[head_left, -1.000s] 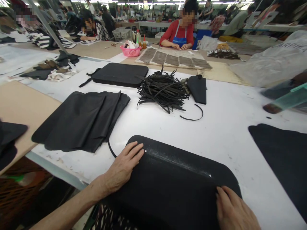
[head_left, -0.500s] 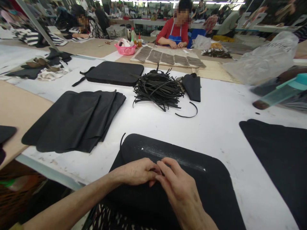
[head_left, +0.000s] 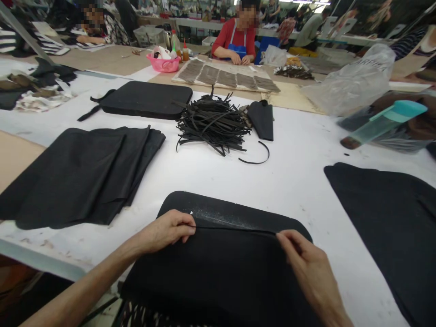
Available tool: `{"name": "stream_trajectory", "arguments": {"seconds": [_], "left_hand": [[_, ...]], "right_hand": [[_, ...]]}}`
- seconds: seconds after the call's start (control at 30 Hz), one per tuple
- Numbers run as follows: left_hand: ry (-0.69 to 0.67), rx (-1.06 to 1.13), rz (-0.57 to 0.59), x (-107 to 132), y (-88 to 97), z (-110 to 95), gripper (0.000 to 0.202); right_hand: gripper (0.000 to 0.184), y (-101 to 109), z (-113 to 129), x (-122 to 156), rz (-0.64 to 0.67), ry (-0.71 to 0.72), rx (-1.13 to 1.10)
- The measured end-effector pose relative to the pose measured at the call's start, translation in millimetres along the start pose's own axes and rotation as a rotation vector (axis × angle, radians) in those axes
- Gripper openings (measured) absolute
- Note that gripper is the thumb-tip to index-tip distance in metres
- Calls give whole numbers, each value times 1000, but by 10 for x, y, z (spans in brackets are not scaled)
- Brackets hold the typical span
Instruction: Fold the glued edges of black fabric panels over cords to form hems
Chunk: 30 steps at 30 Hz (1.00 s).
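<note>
A black rounded fabric panel (head_left: 221, 272) lies on the white table in front of me. Across its upper part a thin black strip (head_left: 235, 228) is stretched taut between my hands, just below a shiny glue-like band. My left hand (head_left: 166, 231) pinches the strip's left end, fingers closed. My right hand (head_left: 306, 263) pinches the right end, fingers closed too. Both hands rest on the panel.
A pile of black strips (head_left: 213, 122) sits mid-table with a loose curved strip (head_left: 255, 156) beside it. Folded black sheets (head_left: 78, 172) lie left, another black panel (head_left: 384, 222) right, a black pad (head_left: 146, 100) behind. A teal bottle (head_left: 384, 122) lies at the right. Other people work at the far side.
My hands, together at the panel's middle half a second ago, have drawn apart, pulling the thin strip out straight across the panel. The view has shifted slightly left.
</note>
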<state>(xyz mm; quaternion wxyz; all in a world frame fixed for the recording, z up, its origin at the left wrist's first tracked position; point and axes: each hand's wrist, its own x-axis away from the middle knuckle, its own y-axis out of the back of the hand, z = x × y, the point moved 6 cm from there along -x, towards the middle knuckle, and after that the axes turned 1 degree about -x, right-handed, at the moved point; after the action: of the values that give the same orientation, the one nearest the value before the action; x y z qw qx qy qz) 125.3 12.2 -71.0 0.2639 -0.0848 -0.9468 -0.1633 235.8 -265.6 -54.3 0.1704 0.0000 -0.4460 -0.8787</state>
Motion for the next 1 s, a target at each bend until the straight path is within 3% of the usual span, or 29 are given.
{"name": "stream_trajectory", "arguments": {"seconds": [0.07, 0.17, 0.33, 0.43, 0.7, 0.8, 1.0], "left_hand": [[-24, 65, -35, 4, 82, 8, 26], [-89, 187, -54, -41, 94, -35, 30], [24, 532, -63, -156, -9, 88, 38], [91, 629, -33, -181, -71, 169, 44], [96, 448, -325, -177, 130, 178, 31], [101, 402, -424, -167, 204, 177, 25], [92, 327, -509, -178, 269, 197, 21]], "right_hand": [[35, 49, -245, -40, 44, -100, -6], [37, 11, -406, -62, 107, -133, -22], [36, -79, -405, -63, 202, -123, -95], [36, -74, -403, -78, 232, -140, -159], [41, -77, -439, -126, 349, -219, -280], [43, -67, -431, -158, 337, -235, -284], [43, -66, -458, -222, 268, -260, -275]]}}
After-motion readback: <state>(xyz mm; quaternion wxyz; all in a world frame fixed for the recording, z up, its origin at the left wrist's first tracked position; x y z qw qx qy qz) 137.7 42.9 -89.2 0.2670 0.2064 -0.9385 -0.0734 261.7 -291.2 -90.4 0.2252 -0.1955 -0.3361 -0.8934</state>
